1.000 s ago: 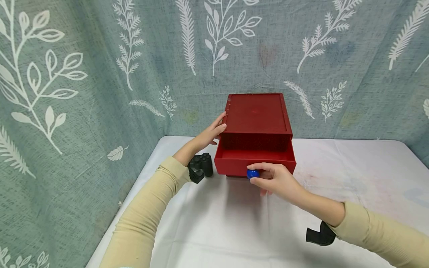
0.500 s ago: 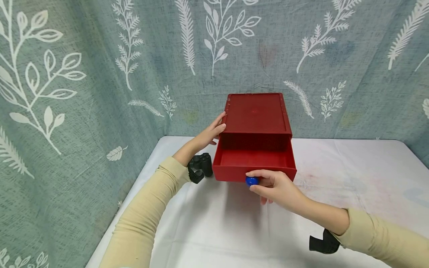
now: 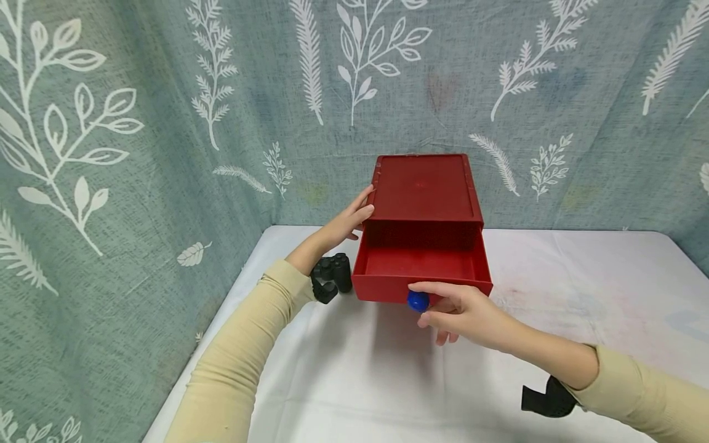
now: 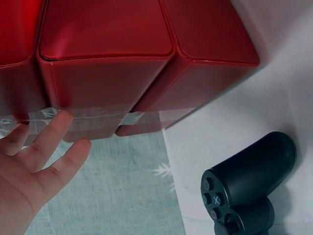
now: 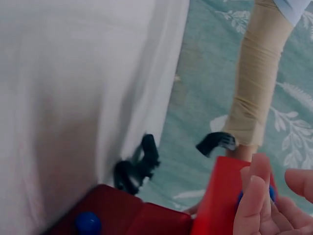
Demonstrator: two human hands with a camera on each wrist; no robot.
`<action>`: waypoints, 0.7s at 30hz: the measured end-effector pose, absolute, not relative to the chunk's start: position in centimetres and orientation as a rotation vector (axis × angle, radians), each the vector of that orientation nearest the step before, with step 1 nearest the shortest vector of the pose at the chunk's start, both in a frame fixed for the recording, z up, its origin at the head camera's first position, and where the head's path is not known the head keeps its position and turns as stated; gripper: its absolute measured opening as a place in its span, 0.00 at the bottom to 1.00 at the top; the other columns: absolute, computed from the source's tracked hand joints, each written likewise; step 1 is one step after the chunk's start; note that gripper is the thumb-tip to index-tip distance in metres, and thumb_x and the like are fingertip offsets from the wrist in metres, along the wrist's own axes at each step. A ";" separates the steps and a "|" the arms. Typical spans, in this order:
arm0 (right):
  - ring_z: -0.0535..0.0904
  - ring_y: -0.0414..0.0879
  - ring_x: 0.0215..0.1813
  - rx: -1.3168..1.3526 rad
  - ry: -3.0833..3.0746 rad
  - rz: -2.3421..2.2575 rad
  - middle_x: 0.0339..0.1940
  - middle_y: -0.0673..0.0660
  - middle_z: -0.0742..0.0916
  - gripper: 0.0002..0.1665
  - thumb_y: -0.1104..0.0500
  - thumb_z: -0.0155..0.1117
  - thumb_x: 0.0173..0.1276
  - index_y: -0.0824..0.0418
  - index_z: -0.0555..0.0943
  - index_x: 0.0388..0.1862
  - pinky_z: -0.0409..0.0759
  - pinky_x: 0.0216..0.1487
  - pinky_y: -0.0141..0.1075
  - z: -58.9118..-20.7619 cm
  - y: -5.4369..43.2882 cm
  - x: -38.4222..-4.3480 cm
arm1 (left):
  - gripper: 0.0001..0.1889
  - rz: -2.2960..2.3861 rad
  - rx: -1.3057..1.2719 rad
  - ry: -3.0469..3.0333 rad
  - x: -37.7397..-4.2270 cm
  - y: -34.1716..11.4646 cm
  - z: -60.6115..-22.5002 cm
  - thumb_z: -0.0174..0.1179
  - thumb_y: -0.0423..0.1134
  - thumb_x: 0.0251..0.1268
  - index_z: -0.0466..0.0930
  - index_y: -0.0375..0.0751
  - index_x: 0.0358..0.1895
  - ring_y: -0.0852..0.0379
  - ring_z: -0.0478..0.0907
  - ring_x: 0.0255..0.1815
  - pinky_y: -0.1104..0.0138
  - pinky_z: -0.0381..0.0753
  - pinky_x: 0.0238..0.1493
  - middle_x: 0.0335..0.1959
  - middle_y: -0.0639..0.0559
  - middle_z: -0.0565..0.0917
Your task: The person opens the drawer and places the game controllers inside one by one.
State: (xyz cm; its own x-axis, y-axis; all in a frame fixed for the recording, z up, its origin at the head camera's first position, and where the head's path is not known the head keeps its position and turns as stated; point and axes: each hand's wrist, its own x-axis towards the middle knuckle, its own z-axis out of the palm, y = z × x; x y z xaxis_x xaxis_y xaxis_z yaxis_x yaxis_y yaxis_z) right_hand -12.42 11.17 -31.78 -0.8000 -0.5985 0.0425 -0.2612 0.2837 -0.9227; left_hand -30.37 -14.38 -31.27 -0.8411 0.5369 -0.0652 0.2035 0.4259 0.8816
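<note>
A red drawer unit stands at the back of the table, its upper drawer pulled far out and nothing visible inside. My left hand rests with extended fingers against the unit's left side; the left wrist view shows those fingers spread beside the stacked red sections. At the drawer's front, my right hand has its index finger over the round blue knob. The thumb stands off the knob, below it in the head view and apart from it in the right wrist view.
A black game controller lies on the white cloth left of the unit, under my left forearm. Lower on the unit, another blue knob shows in the right wrist view. Behind hangs a green leaf-patterned curtain.
The upper drawer has slid out toward me, drawn by my right hand on its knob. My right thumb has since parted from the knob. The left hand has stayed put.
</note>
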 end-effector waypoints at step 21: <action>0.83 0.49 0.36 -0.974 2.364 -1.494 0.42 0.61 0.84 0.28 0.62 0.61 0.63 0.62 0.69 0.62 0.80 0.39 0.38 -23.6 13.6 -13.7 | 0.33 1.375 0.631 2.338 -30.3 -14.4 -31.1 0.37 0.60 0.65 0.33 0.73 0.71 0.40 0.68 0.59 0.41 0.63 0.56 0.74 0.53 0.45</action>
